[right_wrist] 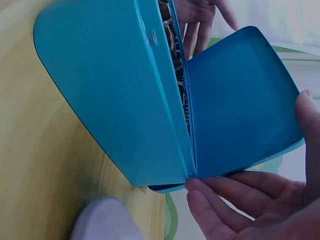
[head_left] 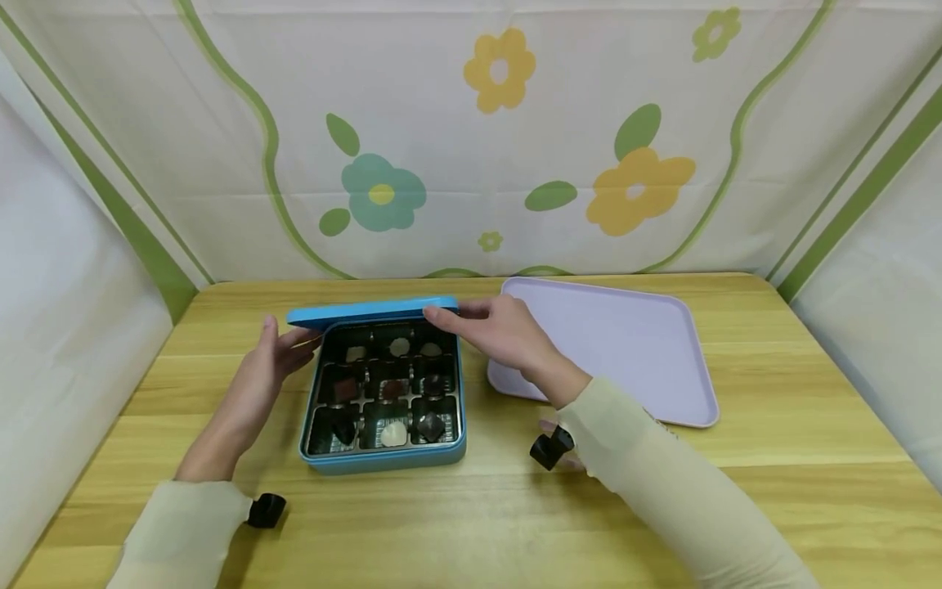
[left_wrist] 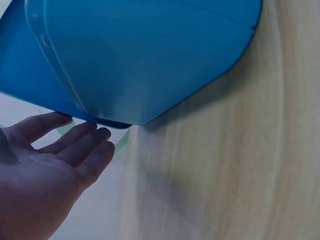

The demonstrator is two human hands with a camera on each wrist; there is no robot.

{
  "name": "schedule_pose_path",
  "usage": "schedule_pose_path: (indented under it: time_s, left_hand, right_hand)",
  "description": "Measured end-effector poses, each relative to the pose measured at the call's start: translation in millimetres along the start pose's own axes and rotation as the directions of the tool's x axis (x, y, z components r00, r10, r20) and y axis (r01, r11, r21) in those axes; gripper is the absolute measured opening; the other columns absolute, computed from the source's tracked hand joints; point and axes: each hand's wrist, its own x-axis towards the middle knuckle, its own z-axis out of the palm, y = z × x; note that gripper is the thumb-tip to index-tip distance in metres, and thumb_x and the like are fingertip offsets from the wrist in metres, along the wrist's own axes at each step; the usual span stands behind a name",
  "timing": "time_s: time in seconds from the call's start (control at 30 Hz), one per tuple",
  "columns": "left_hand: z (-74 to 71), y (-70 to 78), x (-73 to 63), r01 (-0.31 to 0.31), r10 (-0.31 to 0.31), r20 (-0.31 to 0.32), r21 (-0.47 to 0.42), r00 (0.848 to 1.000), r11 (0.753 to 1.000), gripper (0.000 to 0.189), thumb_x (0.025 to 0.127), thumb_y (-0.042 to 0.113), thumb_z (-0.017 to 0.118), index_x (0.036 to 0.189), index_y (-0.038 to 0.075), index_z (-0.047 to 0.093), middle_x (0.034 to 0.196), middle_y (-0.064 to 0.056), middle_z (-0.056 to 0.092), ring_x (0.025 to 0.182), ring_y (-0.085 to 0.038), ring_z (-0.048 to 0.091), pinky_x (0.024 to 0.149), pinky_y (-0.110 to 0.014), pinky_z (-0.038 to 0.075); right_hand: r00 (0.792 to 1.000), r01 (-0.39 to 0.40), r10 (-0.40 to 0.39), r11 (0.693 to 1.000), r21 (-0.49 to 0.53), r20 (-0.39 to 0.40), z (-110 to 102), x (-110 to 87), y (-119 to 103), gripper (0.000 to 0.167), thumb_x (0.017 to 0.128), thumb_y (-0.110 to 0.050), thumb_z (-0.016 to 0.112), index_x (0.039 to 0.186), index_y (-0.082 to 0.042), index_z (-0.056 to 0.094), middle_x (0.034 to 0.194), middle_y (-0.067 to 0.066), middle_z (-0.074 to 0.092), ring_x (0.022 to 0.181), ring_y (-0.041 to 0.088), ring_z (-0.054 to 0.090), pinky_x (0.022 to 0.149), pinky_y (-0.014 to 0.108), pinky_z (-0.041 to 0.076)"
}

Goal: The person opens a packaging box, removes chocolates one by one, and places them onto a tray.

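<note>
A blue tin box stands on the table with its hinged lid raised at the back. Inside, a dark divided tray holds several chocolates, among them a white one, a brown square and a dark one. My right hand holds the lid's right end, thumb on its upper edge and fingers along its side, as the right wrist view shows. At the other end, my left hand has its fingers extended, fingertips right at the lid's edge in the left wrist view.
A lilac tray lies behind and right of the tin, partly under the right forearm in the head view. The wooden table ends at a flowered cloth at the back, with white cloth at both sides.
</note>
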Motion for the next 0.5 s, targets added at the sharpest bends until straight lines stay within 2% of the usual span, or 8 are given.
schedule_pose_path:
  time_s: [0.17, 0.27, 0.37, 0.5]
  left_hand:
    - [0.5, 0.8, 4.0, 0.021, -0.019, -0.029, 0.051, 0.999, 0.999, 0.091, 0.111, 0.068, 0.010, 0.169, 0.000, 0.028, 0.175, -0.022, 0.031, 0.162, -0.043, 0.030, 0.130, -0.062, 0.021]
    - [0.1, 1.6, 5.9, 0.032, -0.029, -0.046, 0.058, 0.999, 0.998, 0.091, 0.111, 0.069, 0.013, 0.169, 0.001, 0.030, 0.174, -0.022, 0.032, 0.161, -0.043, 0.031, 0.130, -0.062, 0.024]
    - [0.4, 3.5, 9.3, 0.041, -0.037, -0.066, 0.060, 0.997, 0.997, 0.091, 0.110, 0.070, 0.015, 0.168, 0.002, 0.033, 0.173, -0.023, 0.035, 0.160, -0.044, 0.033, 0.130, -0.062, 0.026]
    - [0.8, 6.8, 14.3, 0.050, -0.042, -0.087, 0.088, 0.995, 0.995, 0.092, 0.108, 0.072, 0.013, 0.169, 0.005, 0.033, 0.172, -0.024, 0.037, 0.159, -0.044, 0.037, 0.129, -0.063, 0.028]
  right_hand:
    - [1.000, 0.006, -0.006, 0.999, -0.042, -0.008, -2.0, 7.0, -4.2, 0.081, 0.092, -0.079, 0.064, 0.147, -0.021, 0.068, 0.153, 0.004, 0.066, 0.144, 0.025, 0.060, 0.114, 0.053, 0.053]
    - [1.000, 0.010, -0.011, 0.999, -0.050, -0.016, -3.5, 11.0, -4.7, 0.078, 0.093, -0.080, 0.062, 0.145, -0.022, 0.070, 0.154, 0.005, 0.065, 0.143, 0.025, 0.060, 0.112, 0.052, 0.054]
    - [0.999, 0.026, -0.027, 0.998, -0.055, -0.026, -5.2, 14.4, -4.3, 0.073, 0.095, -0.079, 0.060, 0.139, -0.024, 0.075, 0.148, 0.003, 0.069, 0.135, 0.022, 0.064, 0.107, 0.049, 0.056]
    - [0.998, 0.052, -0.054, 0.997, -0.061, -0.029, -5.3, 18.3, -2.5, 0.064, 0.099, -0.074, 0.058, 0.136, -0.025, 0.077, 0.131, 0.001, 0.078, 0.123, 0.020, 0.069, 0.101, 0.047, 0.057]
